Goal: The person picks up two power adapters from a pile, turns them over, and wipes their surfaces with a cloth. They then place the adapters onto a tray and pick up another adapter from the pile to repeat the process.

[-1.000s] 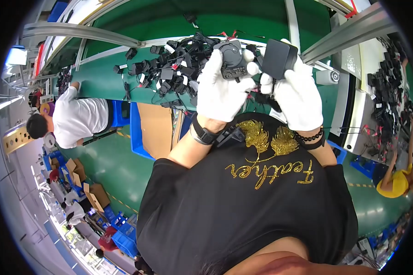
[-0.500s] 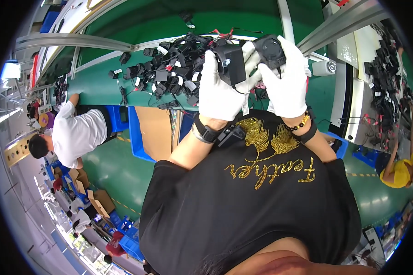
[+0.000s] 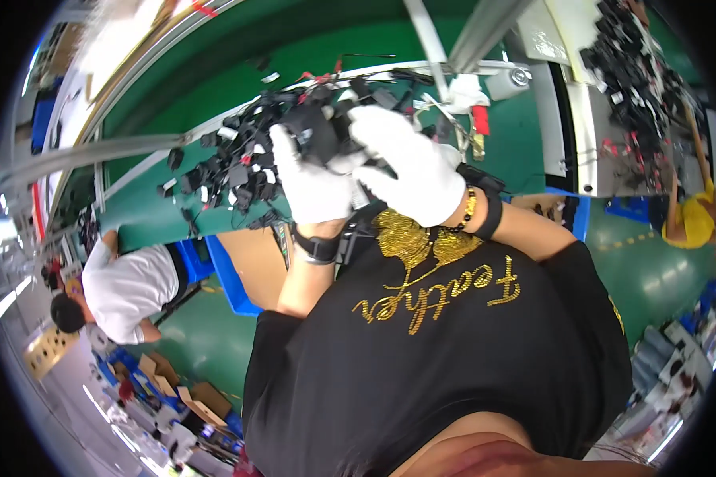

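My left hand [image 3: 314, 187], in a white glove, grips a boxy black power adapter [image 3: 317, 137] above the near edge of a heap. My right hand [image 3: 418, 167], also white-gloved, comes in from the right. Its fingers and thumb curl around a second dark piece [image 3: 342, 127], close against the first; it looks like another black adapter, partly hidden and smeared by motion. A pale label hangs below, between the hands. Behind and to the left, many black adapters with tangled cords and white tags make up the heap [image 3: 229, 163] on the green bench.
A white cylindrical container [image 3: 507, 83] stands at the bench's back right. Beside it lie white cloth and a red-handled tool [image 3: 480, 127]. Metal frame bars [image 3: 485, 36] cross overhead. More black adapters lie on a side bench [image 3: 632, 87]. A person in white [image 3: 131, 282] works at the left.
My view has shifted, so the bench things sit differently in it. My hands have drawn closer together, and the right hand has turned so its back shows, with the two black pieces now adjoining.
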